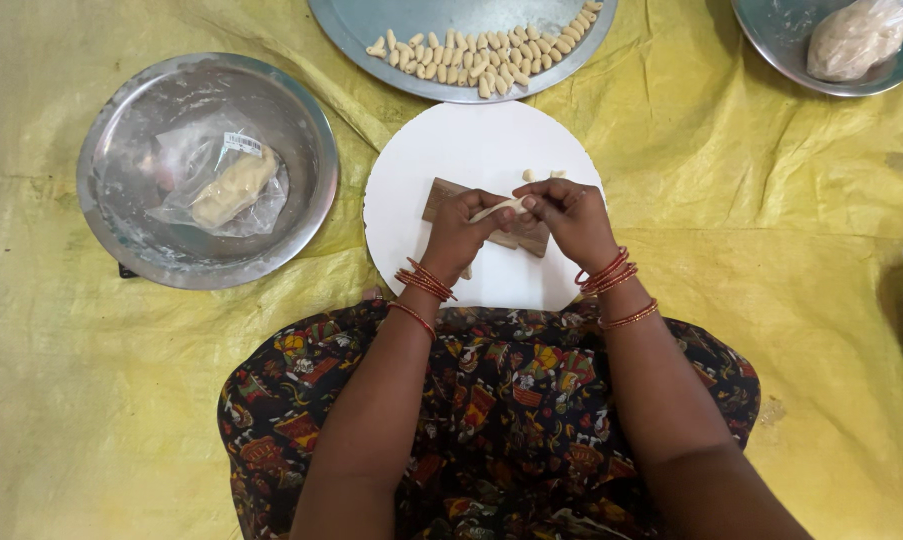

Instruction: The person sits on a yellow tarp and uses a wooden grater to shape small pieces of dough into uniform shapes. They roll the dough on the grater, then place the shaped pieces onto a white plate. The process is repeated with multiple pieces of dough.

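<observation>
Both hands meet over a small brown wooden board (491,226) lying on a round white slab (471,150): the left hand (458,235) and the right hand (571,215) each pinch one end of a thin pale dough strip (499,208), held just above the board. Stretched so thin between the fingertips, the strip could snap or sag in the middle if the hands drift apart. Two small cut pieces (541,175) lie just beyond on the slab, near enough that a knuckle might nudge them. At left, a steel bowl (121,130) holds a crumpled clear plastic bag (221,180) of dough bearing a small white rectangular label near its upper edge. At the top right, another steel bowl (771,30) holds a bagged dough lump (856,35). A steel tray (371,20) at the top carries rows of shaped pieces (491,50).
</observation>
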